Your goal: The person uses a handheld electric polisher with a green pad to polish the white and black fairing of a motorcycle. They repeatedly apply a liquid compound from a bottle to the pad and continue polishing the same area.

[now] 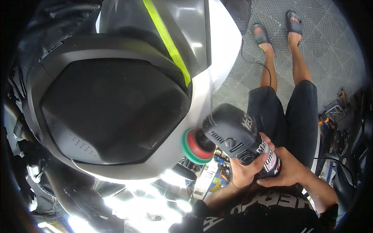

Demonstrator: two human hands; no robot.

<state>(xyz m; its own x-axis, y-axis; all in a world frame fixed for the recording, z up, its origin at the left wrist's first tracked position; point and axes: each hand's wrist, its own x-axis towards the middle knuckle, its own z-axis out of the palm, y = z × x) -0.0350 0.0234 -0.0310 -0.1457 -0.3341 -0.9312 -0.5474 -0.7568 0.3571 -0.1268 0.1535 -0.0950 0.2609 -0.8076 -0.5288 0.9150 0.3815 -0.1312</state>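
Note:
Both my hands are around a black electric polisher (235, 134) with a printed, coloured band on its grip. My left hand (246, 171) grips the body near its middle, thumb and fingers closed round it. Wrapped round the rear end of the grip is my right hand (287, 167). At the polisher's front, a round green-and-red pad (192, 147) stands on edge against the pale silver side trim (171, 149) of a scooter-like vehicle. Beside that trim lies a large matte-black panel (116, 105) with several small dots. The exact contact under the pad is hidden.
A yellow-green stripe (169, 39) runs along the dark and white bodywork. A black cord (252, 61) hangs over the grey grid floor (334, 50), where legs in dark shorts and black sandals (261, 35) stand. Another dark vehicle (349, 155) is at right; bright reflections fill the lower left.

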